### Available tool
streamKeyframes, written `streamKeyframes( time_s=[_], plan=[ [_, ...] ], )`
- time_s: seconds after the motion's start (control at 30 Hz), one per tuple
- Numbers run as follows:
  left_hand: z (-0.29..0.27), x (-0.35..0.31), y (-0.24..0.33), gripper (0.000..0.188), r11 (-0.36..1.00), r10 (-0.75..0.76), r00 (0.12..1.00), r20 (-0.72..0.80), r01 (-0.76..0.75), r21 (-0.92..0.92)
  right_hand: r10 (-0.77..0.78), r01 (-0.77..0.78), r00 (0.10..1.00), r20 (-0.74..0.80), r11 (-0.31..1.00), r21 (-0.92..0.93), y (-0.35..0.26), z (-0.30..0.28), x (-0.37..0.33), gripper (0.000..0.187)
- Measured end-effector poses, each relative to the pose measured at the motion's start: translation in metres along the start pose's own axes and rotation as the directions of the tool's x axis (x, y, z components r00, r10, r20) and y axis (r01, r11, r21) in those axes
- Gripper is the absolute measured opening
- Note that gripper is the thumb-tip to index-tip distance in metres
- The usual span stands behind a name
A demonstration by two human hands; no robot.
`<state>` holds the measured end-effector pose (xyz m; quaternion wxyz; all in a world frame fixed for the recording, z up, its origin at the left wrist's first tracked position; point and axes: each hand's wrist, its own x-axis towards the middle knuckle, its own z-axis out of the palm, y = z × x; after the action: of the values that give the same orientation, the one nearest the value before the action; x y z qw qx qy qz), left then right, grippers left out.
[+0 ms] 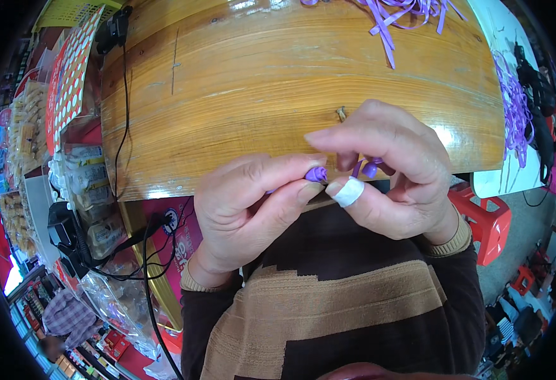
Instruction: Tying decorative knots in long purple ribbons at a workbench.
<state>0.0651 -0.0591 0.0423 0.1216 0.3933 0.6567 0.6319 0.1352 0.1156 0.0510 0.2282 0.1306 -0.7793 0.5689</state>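
Between the thumb and forefinger of my left hand (243, 206) is a small rolled purple ribbon rosette (316, 174), its coiled end facing right. My right hand (398, 168) is just beside it, with white tape (349, 191) wrapped round the thumb. A strip of purple ribbon (371, 168) runs into the curled fingers of that hand. The right thumb and forefinger are apart, and the thumb tip is close to the rosette. Where the strip ends inside the right hand is hidden.
Loose purple ribbons (411, 12) lie at the far edge of the wooden table (240, 69). More ribbon strips (515, 114) hang over a white surface on the right. A black cable (126, 107) runs down the left side, near bagged goods (91, 171). A red stool (487, 221) stands at right.
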Motion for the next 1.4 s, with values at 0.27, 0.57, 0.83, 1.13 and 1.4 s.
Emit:
streamKeyframes(
  time_s=[0.27, 0.57, 0.83, 1.13, 1.4],
  plan=[
    [0.000, -0.004, -0.001, 0.017, 0.989, -0.102, 0.992, -0.078, 0.093, -0.118, 0.309, -0.336, 0.939, 0.149, 0.914, 0.225, -0.010, -0.009, -0.005, 0.036],
    [-0.004, 0.001, -0.008, 0.022, 0.916, -0.254, 0.939, -0.232, 0.156, -0.371, 0.492, -0.453, 0.865, 0.097, 0.684, 0.572, -0.014, -0.005, -0.009, 0.027],
    [-0.003, -0.002, -0.004, 0.015, 0.877, -0.271, 0.947, -0.175, 0.169, -0.449, 0.532, -0.433, 0.840, 0.103, 0.545, 0.718, -0.006, -0.006, -0.009, 0.023],
    [0.001, 0.008, 0.002, 0.019, 0.963, -0.122, 0.989, -0.085, 0.097, -0.252, 0.458, -0.400, 0.889, 0.031, 0.741, 0.540, -0.013, -0.004, -0.006, 0.015],
    [-0.004, 0.023, -0.001, 0.020, 0.994, 0.098, 0.995, -0.032, -0.096, 0.058, 0.186, -0.189, 0.982, 0.035, 0.945, 0.266, 0.000, -0.010, 0.005, 0.019]
  ],
)
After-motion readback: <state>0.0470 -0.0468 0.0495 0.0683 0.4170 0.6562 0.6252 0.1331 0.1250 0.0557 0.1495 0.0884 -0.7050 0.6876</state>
